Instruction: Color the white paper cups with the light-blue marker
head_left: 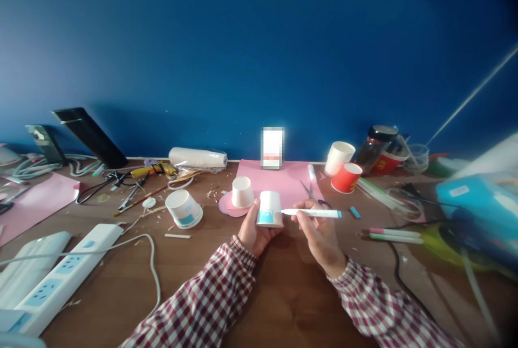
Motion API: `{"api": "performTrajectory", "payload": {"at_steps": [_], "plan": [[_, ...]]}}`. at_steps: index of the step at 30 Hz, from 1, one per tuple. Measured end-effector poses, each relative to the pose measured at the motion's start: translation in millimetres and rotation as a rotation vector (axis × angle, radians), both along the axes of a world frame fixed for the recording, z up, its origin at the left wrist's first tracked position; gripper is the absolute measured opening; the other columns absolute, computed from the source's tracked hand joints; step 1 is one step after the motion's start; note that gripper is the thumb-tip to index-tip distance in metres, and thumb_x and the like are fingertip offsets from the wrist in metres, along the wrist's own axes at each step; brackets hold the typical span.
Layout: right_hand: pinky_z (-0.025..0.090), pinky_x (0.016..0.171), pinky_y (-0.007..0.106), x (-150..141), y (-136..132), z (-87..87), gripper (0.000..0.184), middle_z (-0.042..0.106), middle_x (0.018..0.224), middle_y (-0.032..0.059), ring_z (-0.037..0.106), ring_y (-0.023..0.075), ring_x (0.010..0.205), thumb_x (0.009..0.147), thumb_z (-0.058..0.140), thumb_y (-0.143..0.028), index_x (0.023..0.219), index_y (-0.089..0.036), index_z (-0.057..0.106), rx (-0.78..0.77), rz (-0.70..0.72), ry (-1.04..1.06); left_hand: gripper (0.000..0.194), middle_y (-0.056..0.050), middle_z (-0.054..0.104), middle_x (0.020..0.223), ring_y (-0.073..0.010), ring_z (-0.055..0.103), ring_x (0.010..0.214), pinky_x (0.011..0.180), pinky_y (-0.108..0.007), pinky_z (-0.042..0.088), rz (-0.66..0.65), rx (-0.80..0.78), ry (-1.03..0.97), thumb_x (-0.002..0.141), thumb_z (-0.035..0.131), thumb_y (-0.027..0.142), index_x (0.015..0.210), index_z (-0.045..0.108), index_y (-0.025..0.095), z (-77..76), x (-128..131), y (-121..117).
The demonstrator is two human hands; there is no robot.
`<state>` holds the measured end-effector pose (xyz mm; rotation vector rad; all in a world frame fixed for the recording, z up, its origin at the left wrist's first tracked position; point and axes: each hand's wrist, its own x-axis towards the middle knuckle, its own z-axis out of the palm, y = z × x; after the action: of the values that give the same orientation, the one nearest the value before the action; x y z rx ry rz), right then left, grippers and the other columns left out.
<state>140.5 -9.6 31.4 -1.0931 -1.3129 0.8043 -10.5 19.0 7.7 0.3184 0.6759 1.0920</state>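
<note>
A white paper cup (269,200) with a light-blue patch on its side is upside down in my left hand (254,232), whose fingers wrap round its lower part. In my right hand (321,237) is a white marker pen (315,212), pinched between thumb and fingers. Its tip points left and meets the cup's side beside the blue patch; whether it touches I cannot tell. Behind the cup lies a pink paper sheet (291,175) with scissors (311,194) on its right part. A small blue pen cap (355,212) lies to the right of my right hand.
White cups (242,192) (183,209) stand to the left, with a power strip (68,270) and its cable nearer me. A red paper cup (346,178), a white cup (340,158) and a dark jar (374,148) stand at the right. More markers (396,236) lie at the right.
</note>
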Motion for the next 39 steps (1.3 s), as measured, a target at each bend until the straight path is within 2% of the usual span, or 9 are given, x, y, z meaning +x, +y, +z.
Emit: {"api": "performTrajectory", "payload": {"at_steps": [7,19,24,39], "plan": [[0.055,0.06,0.027,-1.5,-2.9,0.9,0.018,0.069,0.071,0.0033,0.066,0.0161,0.064,0.089,0.059,-0.036,0.087,-0.018,0.062,0.058,-0.002,-0.059,0.041,-0.011,0.069,0.081,-0.0197,0.067,0.07,0.064,-0.032,0.056,-0.007,0.011,-0.014,0.098,0.041,0.045,0.105,0.06,0.009,-0.1,0.3,0.1],[0.06,0.068,0.031,-4.1,-2.5,-8.2,0.024,0.073,0.079,0.0061,0.072,0.0201,0.075,0.092,0.06,-0.044,0.095,-0.02,0.062,0.032,0.083,-0.008,0.043,-0.012,0.07,0.087,-0.0196,0.067,0.073,0.067,-0.032,0.056,-0.027,0.061,-0.029,0.097,0.046,0.045,0.106,0.064,0.007,-1.6,2.7,-1.1],[0.059,0.069,0.029,-3.8,-3.1,-7.8,0.024,0.073,0.079,0.006,0.072,0.0192,0.076,0.093,0.06,-0.042,0.095,-0.018,0.062,0.03,0.088,-0.016,0.043,-0.012,0.07,0.086,-0.0199,0.067,0.073,0.066,-0.032,0.056,-0.017,0.061,-0.045,0.095,0.048,0.046,0.105,0.064,0.008,-2.6,2.1,-1.5],[0.055,0.065,0.027,-2.2,-2.0,-9.2,0.022,0.069,0.077,0.0043,0.067,0.0167,0.071,0.094,0.057,-0.039,0.091,-0.018,0.063,0.005,0.122,-0.043,0.044,-0.013,0.069,0.084,-0.0202,0.066,0.073,0.069,-0.033,0.055,-0.02,0.04,-0.021,0.098,0.04,0.045,0.099,0.064,0.008,-0.4,2.0,-1.7]]}}
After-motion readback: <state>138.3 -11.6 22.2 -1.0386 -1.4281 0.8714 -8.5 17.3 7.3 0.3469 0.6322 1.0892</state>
